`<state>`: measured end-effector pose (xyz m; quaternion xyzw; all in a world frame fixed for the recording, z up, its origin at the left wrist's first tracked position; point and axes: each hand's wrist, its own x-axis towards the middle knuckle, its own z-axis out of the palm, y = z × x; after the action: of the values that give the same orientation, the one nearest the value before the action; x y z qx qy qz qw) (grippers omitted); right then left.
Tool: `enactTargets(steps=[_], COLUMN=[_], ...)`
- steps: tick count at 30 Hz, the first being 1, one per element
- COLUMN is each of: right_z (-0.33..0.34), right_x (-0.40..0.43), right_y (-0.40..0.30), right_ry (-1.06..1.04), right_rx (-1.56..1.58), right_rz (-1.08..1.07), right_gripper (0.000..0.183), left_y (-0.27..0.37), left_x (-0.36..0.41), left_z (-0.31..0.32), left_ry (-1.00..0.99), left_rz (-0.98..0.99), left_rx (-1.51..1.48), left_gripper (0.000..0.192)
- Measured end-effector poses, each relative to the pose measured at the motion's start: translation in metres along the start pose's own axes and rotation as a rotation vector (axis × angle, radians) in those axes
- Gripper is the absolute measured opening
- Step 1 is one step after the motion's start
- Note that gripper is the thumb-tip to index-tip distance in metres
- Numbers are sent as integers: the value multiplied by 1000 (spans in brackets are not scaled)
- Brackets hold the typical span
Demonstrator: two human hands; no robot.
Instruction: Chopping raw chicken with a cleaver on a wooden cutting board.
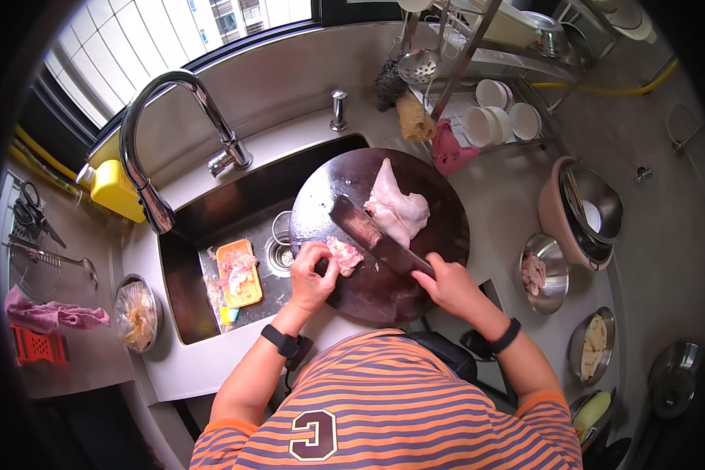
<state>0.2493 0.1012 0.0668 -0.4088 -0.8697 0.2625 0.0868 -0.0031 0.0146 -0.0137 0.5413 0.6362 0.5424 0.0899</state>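
Observation:
A round dark chopping board (382, 305) rests partly over the sink. My right hand (449, 285) grips the handle of a cleaver (379, 238), whose broad blade slants up and left across the board. Just left of the blade, my left hand (314, 273) holds a small piece of raw meat (345, 256) by the thumb and fingers at the board's left side. Beyond the cleaver lies a larger piece of raw, skin-on poultry (396, 202), its lower edge partly hidden by the blade.
The sink (182, 305) holds an orange foam tray (244, 294) with scraps. A chrome faucet (135, 141) arches over it. On the right are a steel bowl with meat pieces (533, 273), another bowl (596, 346) and stacked basins (549, 205). A dish rack (458, 111) stands behind.

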Motion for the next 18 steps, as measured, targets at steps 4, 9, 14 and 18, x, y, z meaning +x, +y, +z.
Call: enactTargets(steps=[4,9,14,18], right_z=[-23,-33,-26,-27], right_x=[-33,-47,-49,-51], right_y=[-5,-7,-11,-10], right_ry=[12,71,58,61], right_rx=[-108,-144,-298,-369], right_rz=[59,-118,-203,-235], right_gripper=[33,31,31,30], left_y=[6,17,18,12], left_x=[8,-1,-5,-9], left_z=[-10,-2,13,9], left_ry=[16,-123,-87,-121], left_rz=[24,185,214,242], left_rx=[61,201,301,277], left_gripper=[12,24,26,20])
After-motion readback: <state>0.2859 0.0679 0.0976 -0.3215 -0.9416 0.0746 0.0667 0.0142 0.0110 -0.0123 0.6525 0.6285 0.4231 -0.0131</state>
